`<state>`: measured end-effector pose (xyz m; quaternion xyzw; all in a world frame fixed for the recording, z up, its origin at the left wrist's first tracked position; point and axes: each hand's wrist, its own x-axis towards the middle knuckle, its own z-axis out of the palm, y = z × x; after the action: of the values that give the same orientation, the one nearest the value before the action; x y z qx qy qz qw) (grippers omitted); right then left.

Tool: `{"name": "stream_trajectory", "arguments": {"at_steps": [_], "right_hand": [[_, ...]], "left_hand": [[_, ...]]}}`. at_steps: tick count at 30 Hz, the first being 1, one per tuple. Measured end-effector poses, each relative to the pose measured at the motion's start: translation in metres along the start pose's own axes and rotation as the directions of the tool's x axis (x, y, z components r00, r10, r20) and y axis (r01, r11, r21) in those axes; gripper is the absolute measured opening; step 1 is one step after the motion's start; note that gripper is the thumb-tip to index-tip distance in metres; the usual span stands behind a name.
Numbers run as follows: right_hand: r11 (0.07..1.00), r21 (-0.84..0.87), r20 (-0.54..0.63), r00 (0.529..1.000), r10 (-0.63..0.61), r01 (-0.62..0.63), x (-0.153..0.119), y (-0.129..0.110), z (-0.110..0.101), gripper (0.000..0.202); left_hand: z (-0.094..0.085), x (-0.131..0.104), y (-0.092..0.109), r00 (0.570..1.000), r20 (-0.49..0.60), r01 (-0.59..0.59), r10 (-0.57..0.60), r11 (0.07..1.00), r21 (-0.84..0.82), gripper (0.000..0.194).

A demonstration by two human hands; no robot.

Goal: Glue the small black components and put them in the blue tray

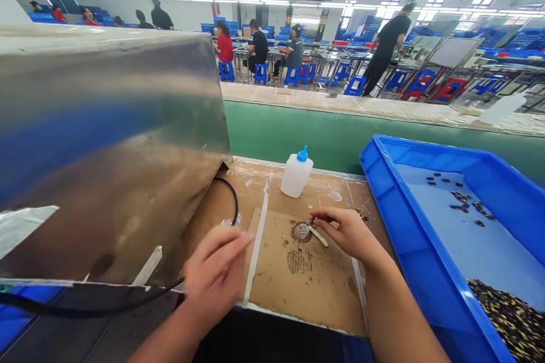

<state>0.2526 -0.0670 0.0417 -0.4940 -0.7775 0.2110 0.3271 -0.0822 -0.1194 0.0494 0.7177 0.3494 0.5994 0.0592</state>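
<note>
My right hand [347, 231] is closed in a pinch, its fingertips on a small dark piece [312, 220] whose kind is too small to tell. Just below those fingertips lies a short off-white stick [319, 237]. Beside its upper end sits a round, shiny, clear-looking dish or cap [301, 231] on a dark wet stain. Both rest on a stained cardboard sheet [272, 278] taped to the bench. My left hand [217, 266] hangs over the sheet's left edge, smeared by motion, so whether it holds anything cannot be made out.
A translucent bottle with a blue nozzle [297, 176] stands behind the cardboard. To the right, a blue bin [409, 227] contains many small dark-and-yellow pieces [506, 309]. A large metal housing [114, 142] and black cable [235, 198] are at left. Beyond the green belt [289, 130], people work at tables.
</note>
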Motion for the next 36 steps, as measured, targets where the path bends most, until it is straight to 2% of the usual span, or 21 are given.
{"name": "stream_trajectory", "arguments": {"at_steps": [1, 3, 6, 8, 10, 14, 16, 21, 27, 31, 36], "right_hand": [[1.0, -0.003, 0.005, 1.0, 0.006, -0.006, 0.0, -0.001, 0.001, 0.015], [1.0, -0.009, 0.009, 1.0, -0.021, 0.021, 0.001, -0.004, 0.005, 0.011], [0.996, -0.013, 0.003, 0.996, -0.091, 0.091, 0.002, -0.007, 0.011, 0.012], [0.994, -0.024, 0.012, 0.994, -0.11, 0.111, 0.003, -0.009, 0.014, 0.014], [0.992, -0.043, 0.027, 0.993, -0.114, 0.115, 0.004, -0.01, 0.016, 0.015], [0.991, -0.076, 0.024, 0.994, -0.108, 0.11, 0.003, -0.008, 0.016, 0.013], [0.992, -0.082, 0.025, 0.995, -0.092, 0.094, 0.001, -0.008, 0.015, 0.012], [0.997, -0.051, 0.041, 0.998, -0.055, 0.057, 0.0, -0.009, 0.015, 0.01], [0.997, -0.059, 0.042, 0.998, -0.04, 0.042, 0.001, -0.011, 0.013, 0.009], [0.995, -0.082, 0.045, 0.997, -0.056, 0.06, 0.0, -0.011, 0.011, 0.011], [0.989, -0.115, 0.045, 0.995, -0.093, 0.098, 0.001, -0.013, 0.014, 0.015]], "left_hand": [[0.017, 0.008, 0.001, 0.999, 0.02, 0.029, -0.028, 0.997, -0.068, 0.035], [0.053, 0.026, -0.005, 0.985, 0.079, 0.168, -0.153, 0.957, -0.237, 0.031], [0.099, 0.046, -0.029, 0.91, 0.148, 0.412, -0.387, 0.806, -0.426, 0.024], [0.117, 0.05, -0.047, 0.866, 0.17, 0.491, -0.471, 0.734, -0.468, 0.024], [0.122, 0.047, -0.061, 0.807, 0.194, 0.574, -0.558, 0.663, -0.48, 0.027], [0.114, 0.033, -0.072, 0.62, 0.262, 0.745, -0.739, 0.452, -0.49, 0.038], [0.109, 0.031, -0.07, 0.584, 0.261, 0.757, -0.769, 0.399, -0.518, 0.041], [0.103, 0.038, -0.061, 0.56, 0.232, 0.718, -0.796, 0.325, -0.616, 0.044], [0.1, 0.041, -0.054, 0.531, 0.288, 0.718, -0.797, 0.242, -0.653, 0.048], [0.1, 0.038, -0.052, 0.557, 0.317, 0.724, -0.768, 0.262, -0.638, 0.042], [0.1, 0.033, -0.053, 0.625, 0.308, 0.731, -0.718, 0.398, -0.555, 0.029]]}}
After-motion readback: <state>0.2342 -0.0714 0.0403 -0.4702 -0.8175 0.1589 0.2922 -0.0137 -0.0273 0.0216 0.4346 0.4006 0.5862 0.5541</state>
